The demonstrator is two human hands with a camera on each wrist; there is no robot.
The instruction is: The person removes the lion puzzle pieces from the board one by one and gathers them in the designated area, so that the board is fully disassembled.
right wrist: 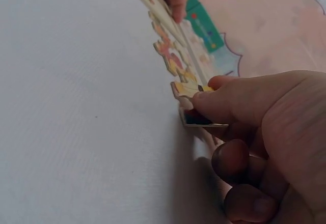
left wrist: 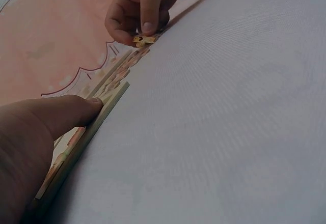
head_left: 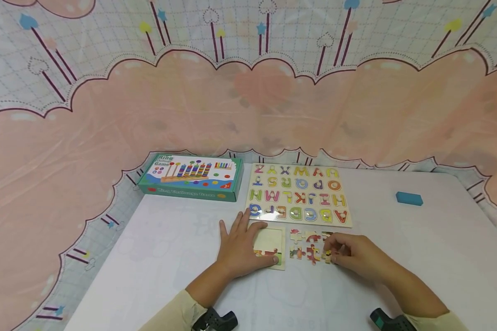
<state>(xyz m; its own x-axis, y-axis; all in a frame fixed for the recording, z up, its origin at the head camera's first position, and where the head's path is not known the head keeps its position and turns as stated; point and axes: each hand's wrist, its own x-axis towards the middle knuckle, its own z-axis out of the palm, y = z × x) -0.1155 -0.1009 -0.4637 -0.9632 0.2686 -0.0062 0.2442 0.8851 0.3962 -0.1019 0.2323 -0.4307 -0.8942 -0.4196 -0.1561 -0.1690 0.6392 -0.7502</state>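
Head view's got the left grip [head_left: 241,248] spread over the wooden puzzle tray [head_left: 283,243], thumb on its near edge. Right of the tray, past most of the loose pieces [head_left: 312,253], the right grip [head_left: 356,255] is pinching a yellowish jigsaw piece [left wrist: 144,40]. I'd hold it by the edges and match the picture before pressing.

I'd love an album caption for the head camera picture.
The left hand rests on a puzzle tray while the right hand pinches a jigsaw piece near an alphabet board.
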